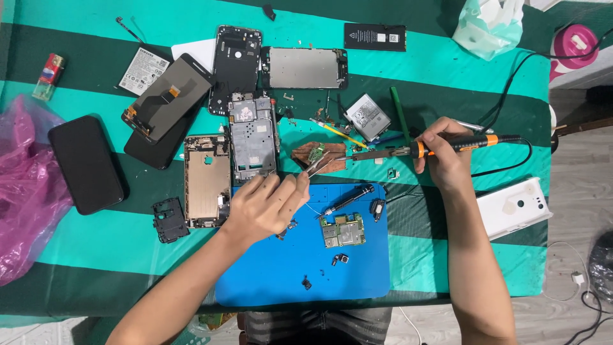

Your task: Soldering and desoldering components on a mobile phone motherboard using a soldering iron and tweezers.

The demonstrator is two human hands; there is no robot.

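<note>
My right hand (442,158) grips an orange and black soldering iron (440,147), its tip pointing left at a small green circuit piece (315,154) on a brown wooden block (301,155). My left hand (267,204) holds metal tweezers (317,166) whose tips reach that same piece. Just below, on a blue work mat (268,268), lie a green phone mainboard (343,230), a black screwdriver (348,199) and a few small black parts.
Several opened phones, frames and screens (253,137) cover the green striped table (96,249). Batteries (368,117) lie at the back, a black phone (85,163) and pink bag (25,191) at left, a white phone cover (514,206) at right.
</note>
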